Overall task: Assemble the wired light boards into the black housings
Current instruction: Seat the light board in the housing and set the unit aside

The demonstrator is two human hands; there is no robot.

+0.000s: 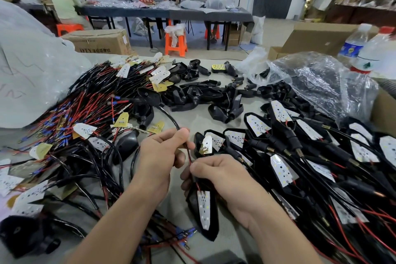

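Observation:
My left hand (162, 154) pinches the black and red wire (171, 119) that arcs up toward the empty housings. My right hand (218, 174) grips the top of a black housing (211, 229) that points toward me, with a white light board (203, 210) lying in it. A red lead (189, 157) runs between the two hands. Wired light boards (84, 129) lie in a tangle on the left. Empty black housings (201, 96) are heaped in the middle. Assembled units (280, 169) are stacked on the right.
A clear plastic bag (317, 83) holding more black parts lies at the right rear, with two water bottles (353, 44) behind it. A large white bag (27, 66) fills the left. Cardboard boxes (100, 42), orange stools and other workers at tables are farther back.

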